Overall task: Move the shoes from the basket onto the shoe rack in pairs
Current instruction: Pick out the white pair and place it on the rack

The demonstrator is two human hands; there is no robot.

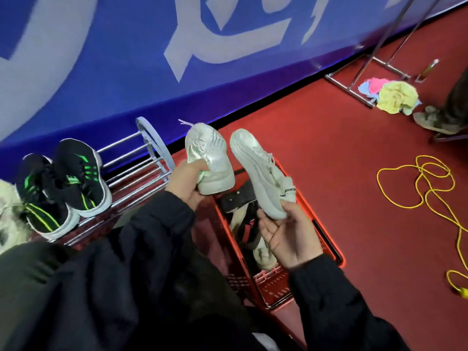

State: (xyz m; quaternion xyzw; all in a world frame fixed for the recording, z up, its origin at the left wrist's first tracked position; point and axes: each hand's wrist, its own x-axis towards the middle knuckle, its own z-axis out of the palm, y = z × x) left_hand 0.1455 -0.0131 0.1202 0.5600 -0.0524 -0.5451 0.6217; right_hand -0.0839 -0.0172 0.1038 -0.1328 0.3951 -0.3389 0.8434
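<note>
1. Red carpet (316, 148) covers the floor, and a blue banner wall with large pale lettering (126, 59) runs along behind the work area.
2. A chrome tubular shoe rack with a grey plastic end piece (131, 158) stands against the foot of the banner.
3. On the rack sits a pair of black knit sneakers with green stripes and white soles (63, 183), side by side and touching; at the far left edge a pale fuzzy item (10, 214) also lies on the rack, too blurred to identify.
4. A red plastic shopping basket (331, 252) rests on the carpet just beside the rack's right end.
5. Inside the basket lie dark strappy sandals (243, 201) and, lower down, a pale shoe (263, 257) partly hidden by the forearm.
6. The left hand (184, 183), in a dark sleeve, has its fingers curled round the heel of a white shiny sneaker with loose laces (207, 153), holding it toe-up between the rack's end and the basket.
7. The right hand (286, 234) is turned palm-up with fingers loosely bent, gripping the heel end of a second white sneaker (258, 173), which is tilted so its pale sole faces left, above the basket.
8. The two white sneakers are near each other but apart.
9. To the right, a yellow cable (415, 188) loops across the carpet.
10. Farther back, a heap of yellow, pink and blue cloths (395, 97) lies by a chrome floor frame (354, 89), near another person's shoe (435, 120).
</note>
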